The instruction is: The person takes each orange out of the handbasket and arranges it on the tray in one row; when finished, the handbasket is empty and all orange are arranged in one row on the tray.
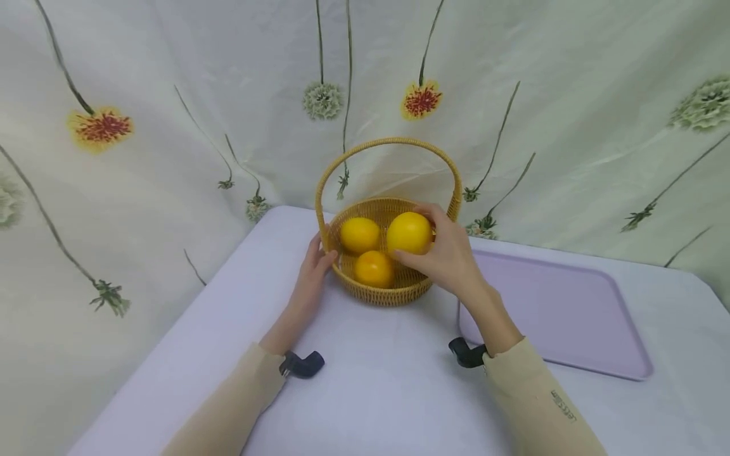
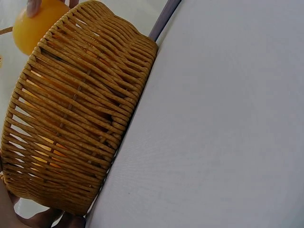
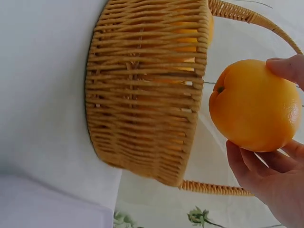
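Observation:
My right hand (image 1: 447, 253) holds a large orange (image 1: 409, 233) between thumb and fingers. In the right wrist view that orange (image 3: 254, 105) is above the basket's rim, its stem end toward the weave. Two more oranges lie inside the woven basket (image 1: 384, 296): one at the back left (image 1: 360, 235), another at the front (image 1: 374, 269). At the basket's left side, my left hand (image 1: 315, 263) grips the wall near the handle's foot, thumb at the rim. The left wrist view shows some of its fingers (image 2: 45, 217) low against the weave; others are hidden.
A shallow lilac tray (image 1: 547, 304) lies on the white-covered table (image 1: 365, 392), right of the basket. The basket's tall arched handle (image 1: 393, 140) rises over the fruit. Behind the table hangs a floral cloth (image 1: 251, 57).

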Available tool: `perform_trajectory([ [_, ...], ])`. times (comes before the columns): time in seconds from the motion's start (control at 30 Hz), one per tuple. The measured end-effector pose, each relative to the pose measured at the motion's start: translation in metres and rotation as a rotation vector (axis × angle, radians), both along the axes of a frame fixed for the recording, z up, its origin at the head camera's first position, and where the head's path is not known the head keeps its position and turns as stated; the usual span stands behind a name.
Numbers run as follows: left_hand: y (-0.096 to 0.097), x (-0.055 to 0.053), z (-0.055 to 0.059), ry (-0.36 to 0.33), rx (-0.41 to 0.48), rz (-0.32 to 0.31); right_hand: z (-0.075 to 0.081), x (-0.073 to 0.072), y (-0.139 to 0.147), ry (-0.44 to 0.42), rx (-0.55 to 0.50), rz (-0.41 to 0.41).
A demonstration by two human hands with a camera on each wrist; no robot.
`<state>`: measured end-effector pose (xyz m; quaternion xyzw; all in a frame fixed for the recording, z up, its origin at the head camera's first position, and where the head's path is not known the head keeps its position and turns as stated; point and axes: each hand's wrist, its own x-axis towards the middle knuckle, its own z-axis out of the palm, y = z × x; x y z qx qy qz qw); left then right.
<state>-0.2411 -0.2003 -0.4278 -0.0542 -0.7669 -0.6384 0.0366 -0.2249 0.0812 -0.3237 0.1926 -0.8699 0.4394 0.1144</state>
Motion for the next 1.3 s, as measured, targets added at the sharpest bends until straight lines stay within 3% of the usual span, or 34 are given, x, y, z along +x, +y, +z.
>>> perform_trajectory([
  [0.3, 0.001, 0.001, 0.003, -0.012, -0.013, 0.004, 0.004, 0.017, 0.038, 0.027, 0.013, -0.041],
  [0.77, 0.003, 0.003, 0.004, -0.019, -0.017, 0.002, 0.005, 0.012, 0.092, -0.094, 0.090, -0.158],
  [1.3, 0.002, 0.001, 0.001, -0.026, -0.019, 0.004, -0.056, -0.017, 0.110, -0.218, 0.090, -0.381],
])
